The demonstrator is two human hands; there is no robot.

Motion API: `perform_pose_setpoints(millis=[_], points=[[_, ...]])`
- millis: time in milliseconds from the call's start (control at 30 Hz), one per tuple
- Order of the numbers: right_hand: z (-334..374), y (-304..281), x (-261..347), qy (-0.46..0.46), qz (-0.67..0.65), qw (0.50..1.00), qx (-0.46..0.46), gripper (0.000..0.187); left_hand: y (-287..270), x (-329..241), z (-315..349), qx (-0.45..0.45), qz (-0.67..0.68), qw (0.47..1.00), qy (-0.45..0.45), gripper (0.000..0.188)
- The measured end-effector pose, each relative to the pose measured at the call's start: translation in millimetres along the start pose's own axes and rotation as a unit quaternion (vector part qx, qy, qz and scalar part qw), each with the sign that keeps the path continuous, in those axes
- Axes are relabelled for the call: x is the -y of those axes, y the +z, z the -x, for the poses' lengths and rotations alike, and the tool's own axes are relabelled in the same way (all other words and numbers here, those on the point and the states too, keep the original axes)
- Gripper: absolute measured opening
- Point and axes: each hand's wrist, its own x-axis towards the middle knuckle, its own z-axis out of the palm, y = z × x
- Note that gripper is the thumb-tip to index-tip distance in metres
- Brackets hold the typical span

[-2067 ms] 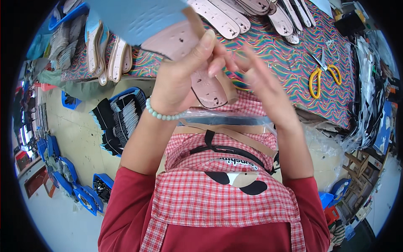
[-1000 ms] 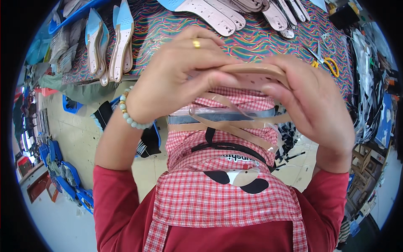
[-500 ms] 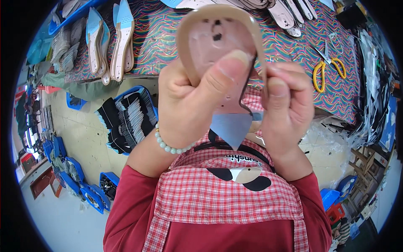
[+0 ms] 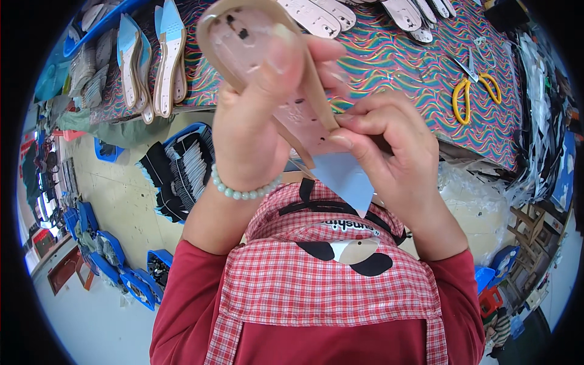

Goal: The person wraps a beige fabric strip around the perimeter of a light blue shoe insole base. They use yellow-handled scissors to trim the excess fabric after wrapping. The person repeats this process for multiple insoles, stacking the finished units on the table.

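Observation:
A shoe insole (image 4: 303,126) with a pale pink face, dark marks at the heel, a beige rim and a blue pointed toe is held up in front of my chest. My left hand (image 4: 249,125) is closed round its heel half, the thumb across the pink face and the fingertips blurred behind. On the rim near the blue toe, my right hand (image 4: 395,143) pinches the beige edging between thumb and fingers. The heel points up and away to the left, the toe down toward my apron (image 4: 328,280).
Finished-looking insoles (image 4: 170,61) stand in pairs at the table's left; more insoles (image 4: 316,15) lie along the far side. Yellow-handled scissors (image 4: 467,91) rest on the patterned tablecloth (image 4: 389,67). Below the table, a blue basket (image 4: 198,129) holds black and grey pieces. Plastic strips (image 4: 532,115) hang at right.
The insole has tilted, its heel swinging up and left. My left hand moved left with it, while my right hand shifted slightly down and left along the rim, toward the toe.

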Motion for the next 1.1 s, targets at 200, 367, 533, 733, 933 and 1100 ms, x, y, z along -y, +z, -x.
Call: perform_pose_setpoints(millis=[200, 367, 533, 733, 933, 1100], points=[[-1.9, -8.5, 8.8, 0.042, 0.103, 0.993, 0.051, 0.023, 6.8, -6.9, -12.5, 0.009, -0.004, 1.000, -0.019, 0.042], [1.4, -3.7, 5.1, 0.143, -0.120, 0.982, 0.004, 0.017, 11.1, 12.8, 13.4, 0.022, -0.113, 0.992, -0.055, 0.031], [27.2, -1.2, 5.4, 0.334, -0.223, 0.916, 0.020, 0.024, 1.8, 6.1, 20.7, -0.076, -0.054, 0.995, -0.045, 0.025], [30.6, 4.7, -6.9, 0.290, -0.150, 0.937, 0.125, 0.024, 9.5, 11.7, 19.6, -0.058, -0.160, 0.985, -0.033, 0.024], [5.5, 12.6, -9.0, 0.197, -0.063, 0.961, 0.185, 0.030, -2.3, -0.7, 17.1, -0.034, -0.157, 0.982, -0.096, 0.025], [0.9, 12.2, 1.4, 0.153, -0.125, 0.960, 0.199, 0.027, -21.9, -9.3, 18.7, 0.055, -0.032, 0.994, -0.091, 0.050]])
